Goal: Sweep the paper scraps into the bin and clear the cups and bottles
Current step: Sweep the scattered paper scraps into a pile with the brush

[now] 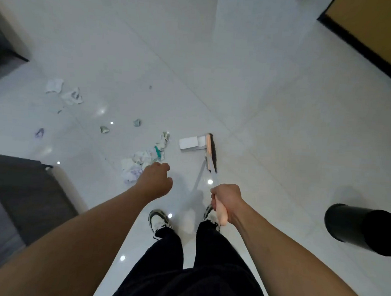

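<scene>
Head view, near to far: right hand grips the broom by its peach handle; left hand hangs beside it, fingers curled, holding nothing. Black bin stands at right. Broom head touches a white box; paper scraps lie left, scattered across the tiled floor.

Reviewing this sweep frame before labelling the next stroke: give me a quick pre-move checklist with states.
1. Right hand grips the peach-handled broom: ok.
2. Broom head down on the white tiled floor: ok.
3. Flat white box against the broom head, ready to push: ok.
4. Crumpled white paper scrap pile gathered: not ok, small scraps lie scattered to its left.
5. Black cylindrical bin upright: cannot tell.
6. Left hand free: ok, fingers curled, empty.
</scene>
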Action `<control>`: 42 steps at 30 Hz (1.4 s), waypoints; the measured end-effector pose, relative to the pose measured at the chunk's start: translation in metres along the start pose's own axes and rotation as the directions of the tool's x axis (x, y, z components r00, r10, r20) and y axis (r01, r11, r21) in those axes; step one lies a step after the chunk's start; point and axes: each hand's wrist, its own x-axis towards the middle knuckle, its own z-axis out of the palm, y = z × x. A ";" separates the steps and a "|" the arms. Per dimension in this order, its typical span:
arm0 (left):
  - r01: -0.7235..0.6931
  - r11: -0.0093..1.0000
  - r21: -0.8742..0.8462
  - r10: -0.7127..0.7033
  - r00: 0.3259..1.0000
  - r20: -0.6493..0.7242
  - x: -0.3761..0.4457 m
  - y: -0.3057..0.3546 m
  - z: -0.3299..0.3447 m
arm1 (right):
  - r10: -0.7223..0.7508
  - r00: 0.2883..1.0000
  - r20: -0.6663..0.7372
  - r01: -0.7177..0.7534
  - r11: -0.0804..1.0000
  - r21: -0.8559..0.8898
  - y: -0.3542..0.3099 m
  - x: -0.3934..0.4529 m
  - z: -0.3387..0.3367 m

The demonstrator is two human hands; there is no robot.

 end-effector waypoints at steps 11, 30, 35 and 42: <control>0.194 0.961 -0.198 -0.201 0.979 -0.016 -0.033 -0.133 -0.021 | -0.098 0.985 0.145 0.131 0.962 -0.238 0.001 -0.043 0.127; 0.223 0.935 -0.277 -0.267 0.955 -0.131 0.078 -0.148 -0.133 | -0.202 0.970 0.137 0.240 0.890 -0.388 -0.153 -0.005 0.194; 0.294 0.897 -0.332 -0.351 0.928 -0.127 0.156 -0.097 -0.182 | -0.217 0.945 0.245 0.309 0.840 -0.446 -0.267 0.034 0.199; 0.291 0.858 -0.423 -0.391 0.904 -0.171 0.245 -0.032 -0.257 | -0.244 0.917 0.317 0.393 0.690 -0.607 -0.416 0.064 0.208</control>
